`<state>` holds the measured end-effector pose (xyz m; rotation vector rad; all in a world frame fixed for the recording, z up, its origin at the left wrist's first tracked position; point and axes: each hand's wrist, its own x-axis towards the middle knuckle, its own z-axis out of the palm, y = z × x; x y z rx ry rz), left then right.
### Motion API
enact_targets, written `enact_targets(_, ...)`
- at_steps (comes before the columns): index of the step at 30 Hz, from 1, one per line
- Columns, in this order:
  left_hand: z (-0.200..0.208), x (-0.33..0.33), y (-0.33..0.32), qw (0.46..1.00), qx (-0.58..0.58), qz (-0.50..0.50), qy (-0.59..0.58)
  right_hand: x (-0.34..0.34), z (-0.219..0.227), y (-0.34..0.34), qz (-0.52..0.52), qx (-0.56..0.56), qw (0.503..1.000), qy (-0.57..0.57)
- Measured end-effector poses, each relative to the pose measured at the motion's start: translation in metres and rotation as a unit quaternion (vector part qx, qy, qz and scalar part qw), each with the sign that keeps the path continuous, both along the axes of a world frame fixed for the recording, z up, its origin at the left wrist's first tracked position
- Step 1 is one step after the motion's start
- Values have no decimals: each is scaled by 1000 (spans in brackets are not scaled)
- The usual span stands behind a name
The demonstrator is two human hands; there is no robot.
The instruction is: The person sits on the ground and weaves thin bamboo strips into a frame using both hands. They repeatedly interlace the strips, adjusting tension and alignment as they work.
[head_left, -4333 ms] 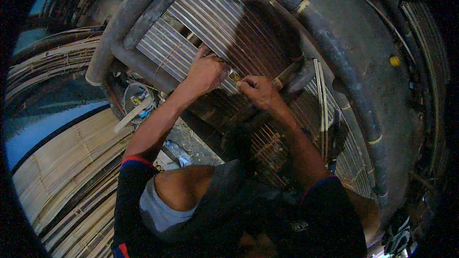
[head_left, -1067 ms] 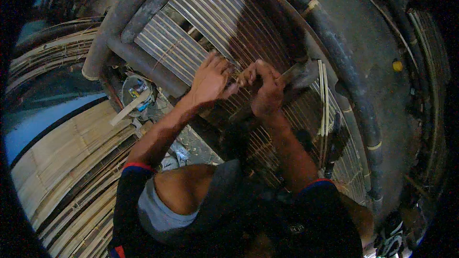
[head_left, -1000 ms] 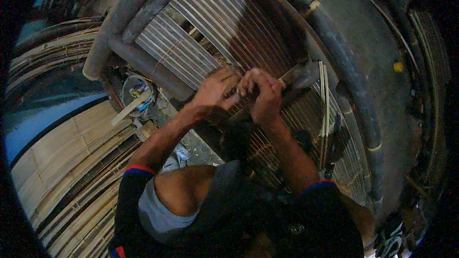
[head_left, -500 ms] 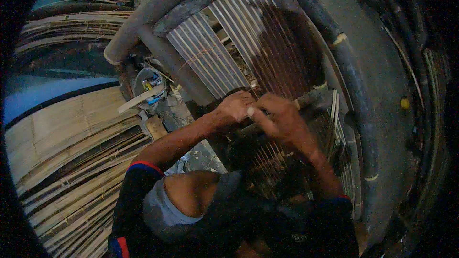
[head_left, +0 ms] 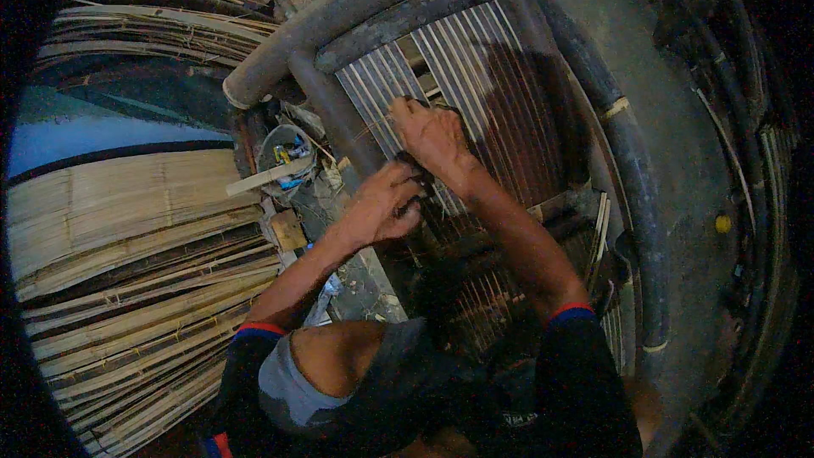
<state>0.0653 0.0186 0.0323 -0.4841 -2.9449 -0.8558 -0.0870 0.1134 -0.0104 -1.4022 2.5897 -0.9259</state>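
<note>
A panel of pale, narrow parallel slats (head_left: 469, 70) lies inside a frame of thick dark poles (head_left: 337, 106). My right hand (head_left: 434, 137) is over the left part of the slats, fingers curled down near a gap between them. Just below and to its left is my left hand (head_left: 383, 205), fingers bent together at the lower end of the slats. A thin brownish cord (head_left: 367, 129) crosses the slats left of my right hand. Whatever either hand pinches is hidden or too small to name.
Left of the frame stands a pail (head_left: 287, 151) of small colourful items, with a pale flat strip (head_left: 267, 178) across it. Long stacks of split pale strips (head_left: 127, 220) fill the left side. A small yellow round thing (head_left: 723, 224) lies on the floor at right.
My right hand has moved up and left, over the slats. My left hand has drawn back slightly down and left, and the hands are less overlapped. The view has shifted somewhat.
</note>
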Motion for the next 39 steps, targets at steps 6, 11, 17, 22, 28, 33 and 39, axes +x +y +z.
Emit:
enact_targets(6, 17, -58, -17, 988, -49, 107, 101, 7, 33, 27, -99, -265, 920, -271)
enact_targets(11, 45, -109, -29, 975, -205, 81, -8, 35, 54, 43, -99, -354, 920, -138)
enact_targets(17, 46, -155, -47, 961, -269, -20, 54, 40, -2, 28, -248, -379, 764, -460)
enact_targets(22, 53, -165, -40, 995, -45, 23, -88, 27, -2, 7, -198, -416, 574, -677)
enact_targets(28, 40, -180, -45, 972, -228, -22, -48, 6, 14, -29, -195, -518, 367, -748)
enact_targets(33, 31, -179, -34, 955, -292, 5, -60, -5, 6, -41, -243, -515, 291, -769)
enact_targets(39, 23, -181, -31, 951, -285, 15, -120, -11, -5, -40, -172, -530, 274, -784)
